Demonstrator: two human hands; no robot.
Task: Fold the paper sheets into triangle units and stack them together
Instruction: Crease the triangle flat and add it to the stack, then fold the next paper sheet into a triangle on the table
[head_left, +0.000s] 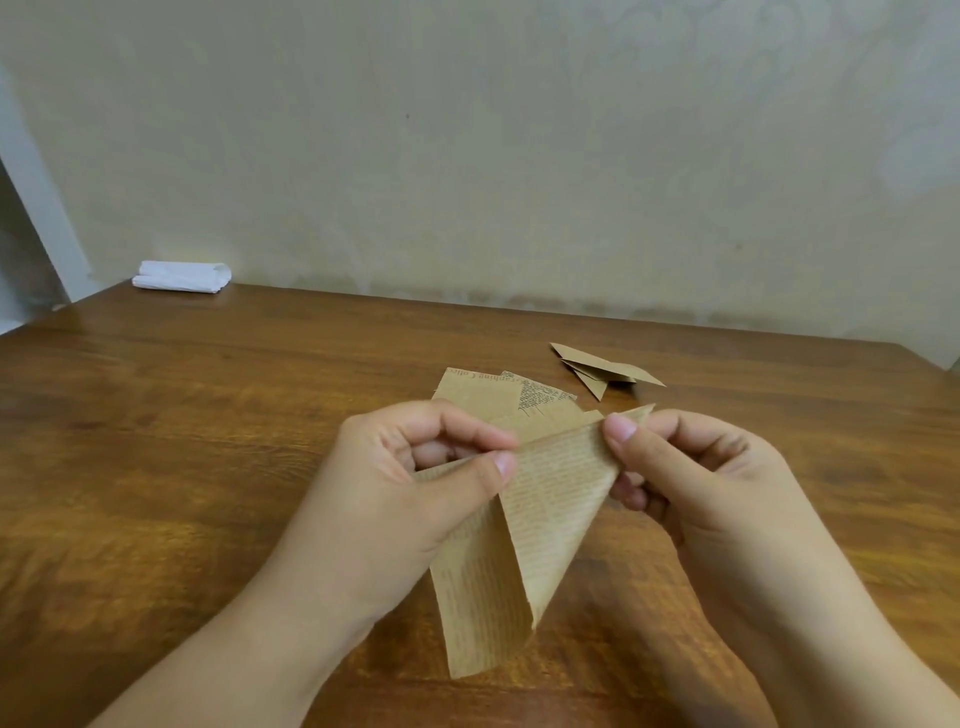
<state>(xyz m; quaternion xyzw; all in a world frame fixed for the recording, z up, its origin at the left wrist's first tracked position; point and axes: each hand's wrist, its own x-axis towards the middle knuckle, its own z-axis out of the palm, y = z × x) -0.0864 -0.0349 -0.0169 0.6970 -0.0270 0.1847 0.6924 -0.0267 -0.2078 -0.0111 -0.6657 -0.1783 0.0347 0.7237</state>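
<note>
Brown wooden table (208, 415), its far edge against a wall, bare wood to the left. Above its near middle, a kraft printed sheet (530, 519) hangs half-folded; it looks light, thin and easily creased. The left hand (415, 483) and right hand (691, 478) each pinch its upper folded edge. Spare sheets (493, 392) lie behind; folded triangle units (602, 369) lie toward the far right edge.

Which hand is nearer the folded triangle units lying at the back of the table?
Right. The right hand sits just in front of the folded triangle units, slightly to their right; the left hand is farther off, down to their left. Both pinch the paper sheet.
</note>
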